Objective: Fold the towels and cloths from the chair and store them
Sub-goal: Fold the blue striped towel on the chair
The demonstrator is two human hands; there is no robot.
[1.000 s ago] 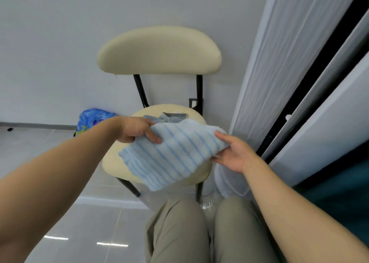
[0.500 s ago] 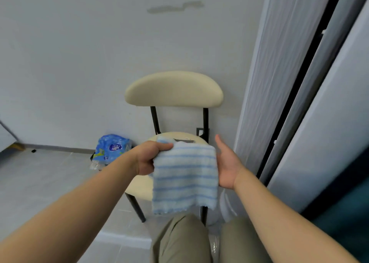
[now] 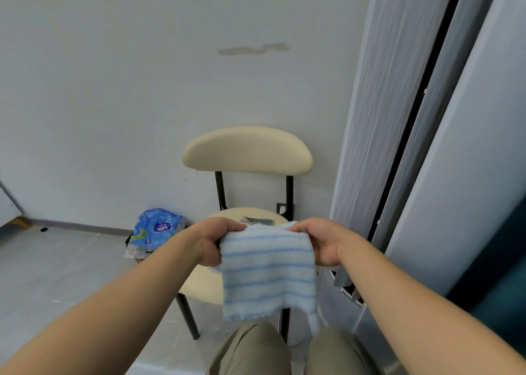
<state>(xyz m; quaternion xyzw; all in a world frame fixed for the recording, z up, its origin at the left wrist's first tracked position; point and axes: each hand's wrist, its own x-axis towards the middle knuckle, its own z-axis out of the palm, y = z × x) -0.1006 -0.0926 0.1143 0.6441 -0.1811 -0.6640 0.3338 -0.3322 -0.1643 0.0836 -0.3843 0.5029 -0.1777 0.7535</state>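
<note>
A white cloth with blue stripes [image 3: 269, 272] hangs folded in front of the cream chair [image 3: 247, 151]. My left hand [image 3: 212, 239] grips its top left corner, and my right hand [image 3: 320, 241] grips its top right corner, so the cloth is stretched between them. On the chair seat behind the cloth lies a grey item [image 3: 257, 220], mostly hidden by the cloth and my hands.
A blue plastic package [image 3: 155, 232] lies on the grey tiled floor left of the chair. A white wall stands behind. Grey sliding wardrobe doors [image 3: 398, 118] rise at the right. My knees in khaki trousers [image 3: 250, 352] are at the bottom.
My right hand, open beside the cloth before, now grips its top right corner. The cloth hangs flatter between both hands, and the view has tilted upward.
</note>
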